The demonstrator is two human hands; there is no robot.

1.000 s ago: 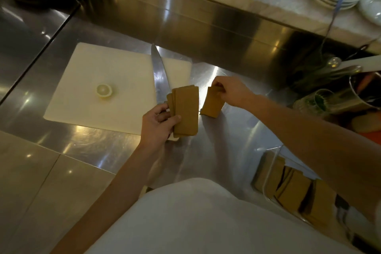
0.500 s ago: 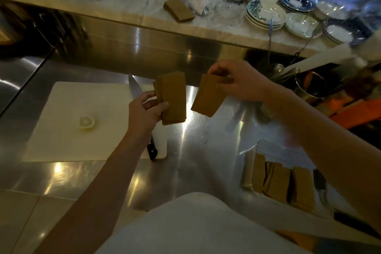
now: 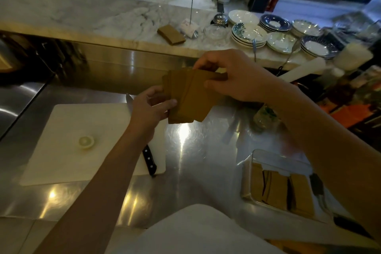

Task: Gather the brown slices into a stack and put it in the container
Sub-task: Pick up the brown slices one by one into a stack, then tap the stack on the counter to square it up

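Observation:
Several thin brown slices [image 3: 190, 97] are held upright as one loose, fanned stack above the steel counter. My left hand [image 3: 149, 107] grips the stack's left lower edge, thumb across the front. My right hand [image 3: 231, 77] pinches the top right corner of the same stack. A clear container [image 3: 257, 155] sits at the lower right on the counter, with several brown slices [image 3: 282, 189] standing inside it; my right forearm hides its right side.
A white cutting board [image 3: 68, 142] lies at the left with a small pale round piece [image 3: 86, 141] and a black-handled knife [image 3: 148, 159] on it. A brown block [image 3: 171, 34] and stacked plates [image 3: 249, 35] sit on the marble ledge behind. Jars and utensils crowd the right.
My right hand brought its separate slices left against the stack in my left hand; both hands now hold one stack, raised higher above the counter. The view tilted upward.

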